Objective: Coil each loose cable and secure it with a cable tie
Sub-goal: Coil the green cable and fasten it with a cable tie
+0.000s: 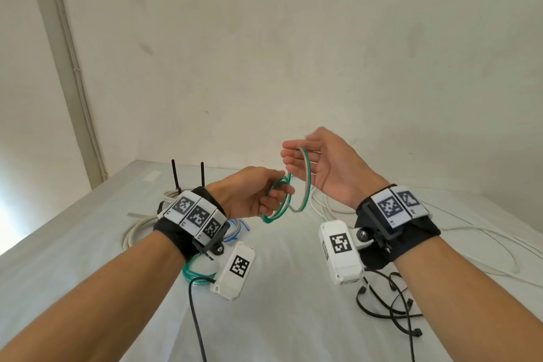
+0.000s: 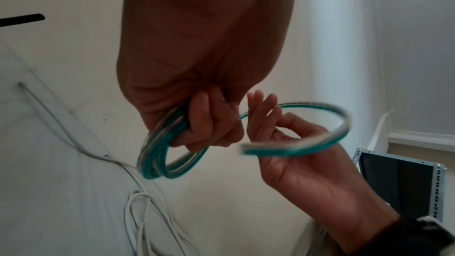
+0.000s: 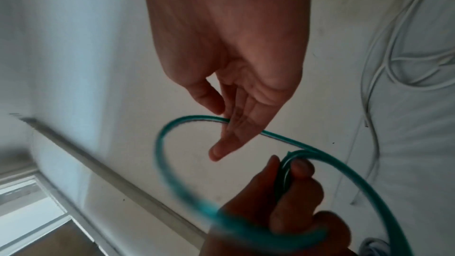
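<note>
A flat green-and-white cable (image 1: pixel 276 214) is held up over the table, partly wound into a small coil (image 2: pixel 157 163). My left hand (image 1: pixel 264 197) grips that coil, fingers and thumb curled round its strands (image 2: pixel 204 124). My right hand (image 1: pixel 311 161), just right of it, keeps its fingers straight. The last loop of cable (image 3: pixel 162 143) runs behind those fingers (image 3: pixel 236 124) and passes through the gap by the thumb. The cut free end (image 2: pixel 270 151) hangs in front of the right palm. The moving loop is blurred.
The table's white cloth (image 1: pixel 279 317) carries loose white cables (image 1: pixel 132 232), a coiled teal cable (image 1: pixel 194 273) and a blue-tinted coil (image 1: pixel 238 226). Several black cable ties (image 1: pixel 390 303) lie at the near right. Two black antennas (image 1: pixel 176 176) stand at the back left.
</note>
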{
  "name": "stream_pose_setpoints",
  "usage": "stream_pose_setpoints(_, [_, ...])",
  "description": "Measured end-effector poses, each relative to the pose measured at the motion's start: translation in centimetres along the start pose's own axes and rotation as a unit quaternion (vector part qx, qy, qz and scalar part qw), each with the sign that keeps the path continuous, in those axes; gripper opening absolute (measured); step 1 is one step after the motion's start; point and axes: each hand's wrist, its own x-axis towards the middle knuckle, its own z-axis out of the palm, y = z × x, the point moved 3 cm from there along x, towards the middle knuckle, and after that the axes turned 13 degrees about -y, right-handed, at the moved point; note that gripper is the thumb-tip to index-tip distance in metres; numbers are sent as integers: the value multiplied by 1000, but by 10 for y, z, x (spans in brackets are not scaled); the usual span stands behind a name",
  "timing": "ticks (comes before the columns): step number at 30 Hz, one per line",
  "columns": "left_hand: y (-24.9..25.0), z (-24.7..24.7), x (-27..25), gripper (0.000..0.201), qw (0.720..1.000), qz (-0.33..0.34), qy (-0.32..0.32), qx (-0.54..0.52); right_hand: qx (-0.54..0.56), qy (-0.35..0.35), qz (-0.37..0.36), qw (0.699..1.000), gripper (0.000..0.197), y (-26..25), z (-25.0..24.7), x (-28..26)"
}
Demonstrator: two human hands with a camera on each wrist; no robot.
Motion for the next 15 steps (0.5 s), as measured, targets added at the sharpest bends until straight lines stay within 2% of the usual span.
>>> stream_pose_setpoints(2, [0,2,-1,51,999,11,-36,-32,-50,-7,2,999,31,1,6,0])
stream_pose_setpoints(4, [2,3,-2,48,994,46,-72,-62,-117,-25,7,993,25,3,13,-1])
stream_pose_setpoints(6, [7,5,-3,47,989,88,-69,-98,-174,-41,11,984,24,7,20,-4])
stream_pose_setpoints(9, [17,3,-4,66,976,127,-50,-168,-208,-53,16,977,16,15,28,-7])
stream_pose_setpoints(10, [21,2,-5,66,973,133,-43,-185,-221,-59,20,973,14,18,30,-8])
stream_pose_setpoints(12, [27,0,-8,53,972,132,-17,-194,-257,-82,32,962,10,21,32,-8])
stream_pose_setpoints(14, [32,-2,-8,34,971,133,19,-197,-290,-109,53,949,18,23,34,-10])
stream_pose_setpoints(15, [34,-3,-9,31,969,138,32,-204,-304,-119,61,943,22,25,34,-10])
